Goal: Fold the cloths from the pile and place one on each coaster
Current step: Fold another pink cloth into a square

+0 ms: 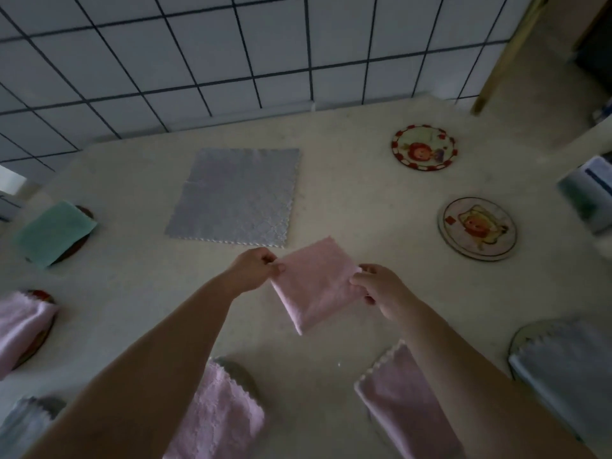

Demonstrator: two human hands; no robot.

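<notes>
A folded pink cloth (pixel 314 286) hangs above the middle of the table, pinched at its left corner by my left hand (pixel 256 268) and at its right corner by my right hand (pixel 381 289). Behind it a grey cloth (pixel 235 197) lies flat and unfolded on the table. Two round picture coasters (pixel 424 147) (pixel 477 228) at the right are bare. Coasters around the table carry folded cloths: a green cloth (pixel 53 233) at the left, pink cloths (pixel 20 323) (pixel 218 412) (pixel 407 402), and grey cloths (pixel 563 369) (pixel 23 422).
The beige table (pixel 347 200) ends at a white tiled wall (pixel 231 61) at the back. A wooden post (pixel 506 58) stands at the back right. A white and blue object (pixel 589 193) sits at the right edge.
</notes>
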